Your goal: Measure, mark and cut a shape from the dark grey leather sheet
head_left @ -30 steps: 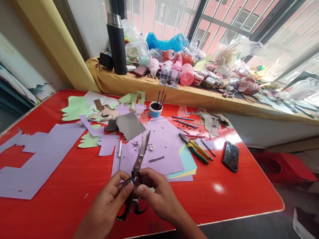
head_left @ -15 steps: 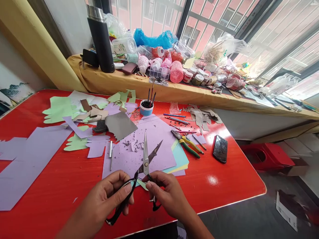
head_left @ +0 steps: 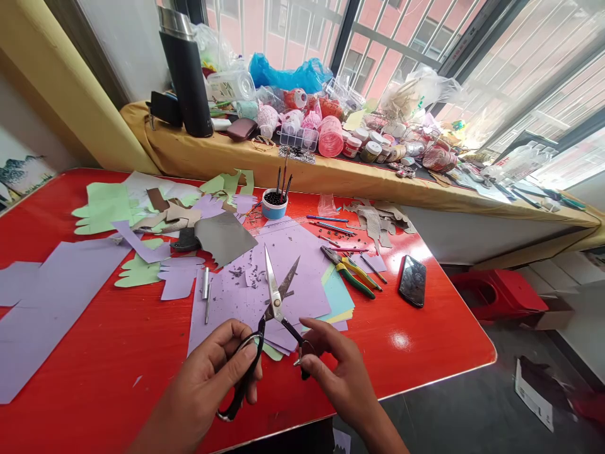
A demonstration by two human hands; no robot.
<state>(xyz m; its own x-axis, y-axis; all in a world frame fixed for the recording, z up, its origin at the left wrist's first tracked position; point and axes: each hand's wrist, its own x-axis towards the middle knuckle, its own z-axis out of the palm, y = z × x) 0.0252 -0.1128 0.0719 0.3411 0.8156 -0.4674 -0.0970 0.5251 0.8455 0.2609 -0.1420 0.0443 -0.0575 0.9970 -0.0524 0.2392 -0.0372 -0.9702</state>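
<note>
Black-handled scissors [head_left: 273, 301] are held over the red table [head_left: 118, 353], blades spread apart and pointing away from me. My left hand [head_left: 215, 375] grips the larger left handle loop. My right hand [head_left: 338, 372] pinches the smaller right handle with fingertips. Beneath the blades lies a purple paper sheet [head_left: 283, 277] sprinkled with small cuttings, on top of light blue and yellow sheets.
Green-handled pliers [head_left: 352, 271], a black phone [head_left: 413, 280], pencils, a metal pen [head_left: 206, 291], a grey sheet [head_left: 224, 236], green and purple cut-outs and a blue cup [head_left: 275, 205] lie on the table. A black flask [head_left: 185, 72] and many jars crowd the window ledge.
The scissors went from shut to spread open as my two hands pulled the handles apart. The view has shifted, so the table edge sits further left.
</note>
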